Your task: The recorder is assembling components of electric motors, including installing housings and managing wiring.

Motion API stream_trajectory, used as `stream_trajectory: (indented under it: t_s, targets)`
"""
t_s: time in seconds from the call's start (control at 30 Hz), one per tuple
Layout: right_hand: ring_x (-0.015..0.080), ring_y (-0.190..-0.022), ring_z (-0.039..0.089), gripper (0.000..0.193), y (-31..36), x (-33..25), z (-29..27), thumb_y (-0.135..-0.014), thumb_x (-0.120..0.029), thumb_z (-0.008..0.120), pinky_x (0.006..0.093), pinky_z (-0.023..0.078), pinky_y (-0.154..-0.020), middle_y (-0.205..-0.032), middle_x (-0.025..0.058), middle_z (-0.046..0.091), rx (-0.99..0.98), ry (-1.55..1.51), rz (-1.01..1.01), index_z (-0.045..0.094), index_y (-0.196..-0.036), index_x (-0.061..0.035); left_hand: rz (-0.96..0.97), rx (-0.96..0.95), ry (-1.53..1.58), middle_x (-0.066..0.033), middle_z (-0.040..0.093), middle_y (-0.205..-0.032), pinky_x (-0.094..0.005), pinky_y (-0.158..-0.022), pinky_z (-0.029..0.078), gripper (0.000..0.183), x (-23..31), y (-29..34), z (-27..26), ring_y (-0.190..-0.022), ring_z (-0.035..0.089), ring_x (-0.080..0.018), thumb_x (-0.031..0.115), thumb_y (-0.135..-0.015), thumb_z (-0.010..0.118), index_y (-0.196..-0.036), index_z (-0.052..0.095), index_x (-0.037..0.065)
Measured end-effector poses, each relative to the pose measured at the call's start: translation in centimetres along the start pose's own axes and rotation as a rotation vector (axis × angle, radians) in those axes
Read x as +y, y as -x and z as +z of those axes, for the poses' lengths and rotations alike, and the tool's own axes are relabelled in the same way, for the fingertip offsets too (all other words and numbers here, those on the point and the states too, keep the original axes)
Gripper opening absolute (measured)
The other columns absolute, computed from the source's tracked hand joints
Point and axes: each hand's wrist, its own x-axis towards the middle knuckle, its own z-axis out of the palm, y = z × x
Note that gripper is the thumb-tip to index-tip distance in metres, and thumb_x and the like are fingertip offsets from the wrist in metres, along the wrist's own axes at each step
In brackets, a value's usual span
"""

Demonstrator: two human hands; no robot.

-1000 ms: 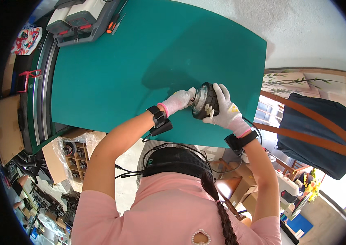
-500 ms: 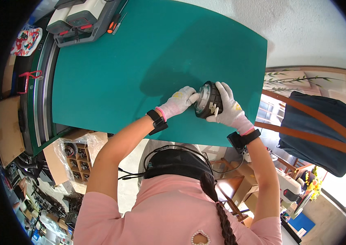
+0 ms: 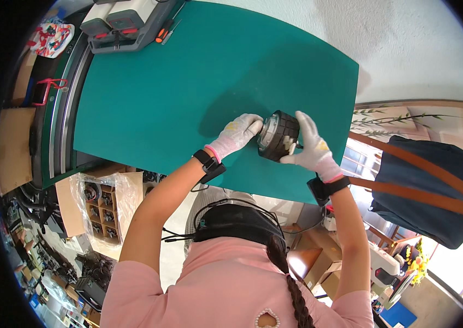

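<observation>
A small black wheel [image 3: 286,134] with a treaded tyre and a silver hub is tilted over the green tabletop, near its front right. My gloved left hand [image 3: 241,131] is closed at the hub side, thumb and fingers pinching the wheel's middle, probably the axle; the exact grip is hidden. White connectors [image 3: 290,145] show against the lower right of the tyre. My gloved right hand [image 3: 314,147] is spread beside the tyre with a gap at the palm. Its thumb lies by the connectors, and its fingers point up past the tyre's right edge.
The green table [image 3: 149,104] bears a grey bin rack [image 3: 127,41] and an orange-handled screwdriver [image 3: 162,34] at the far left. A carton [image 3: 100,213] with divided cells of parts stands below the left edge. A dark cloth [image 3: 428,188] hangs over a chair at right.
My right hand has loosened from the tyre, its fingers now spread away to the right. The wheel has turned slightly, showing more tread. My left hand keeps its pinch.
</observation>
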Motion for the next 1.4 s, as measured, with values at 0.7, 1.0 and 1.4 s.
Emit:
stream_trajectory:
  t_s: [0.7, 1.0, 1.4]
  targets:
    - [0.0073, -0.062, 0.035, 0.048, 38.2, 21.9, -12.5, -0.091, -0.044, 0.043, 0.0217, 0.031, -0.059, -0.092, 0.0033, 0.061, 1.100, -0.474, 0.844, 0.065, -0.108, -0.0056, -0.125, 0.687, -0.454, -0.0202, 0.046, -0.126, -0.0434, -0.103, 0.030, 0.084, 7.4, 2.8, 10.0, -0.120, 0.041, -0.0350, 0.050, -0.066, 0.072, -0.127, 0.042, 0.002]
    - [0.0069, -0.061, 0.045, 0.050, 48.3, 23.8, -10.1, -0.095, -0.047, 0.039, 0.0180, 0.033, -0.050, -0.091, 0.0051, 0.062, 1.377, -0.827, 0.867, 0.058, -0.117, -0.0059, -0.277, 0.442, -0.269, -0.0142, 0.062, -0.110, -0.0345, -0.091, 0.046, 0.078, 10.3, 0.4, 6.9, -0.103, 0.059, -0.0272, 0.036, -0.063, 0.074, -0.127, 0.045, 0.002]
    - [0.0105, -0.083, 0.056, 0.029, 49.8, 18.5, -5.0, -0.094, -0.014, 0.051, 0.0201, 0.050, -0.072, -0.105, 0.0101, 0.058, 1.461, -0.983, 0.591, 0.051, -0.118, 0.0025, -0.231, -0.096, -0.004, -0.0149, 0.060, -0.106, -0.0300, -0.086, 0.046, 0.058, 7.5, -4.7, -1.6, -0.095, 0.059, -0.0200, 0.028, -0.072, 0.071, -0.115, 0.054, -0.008]
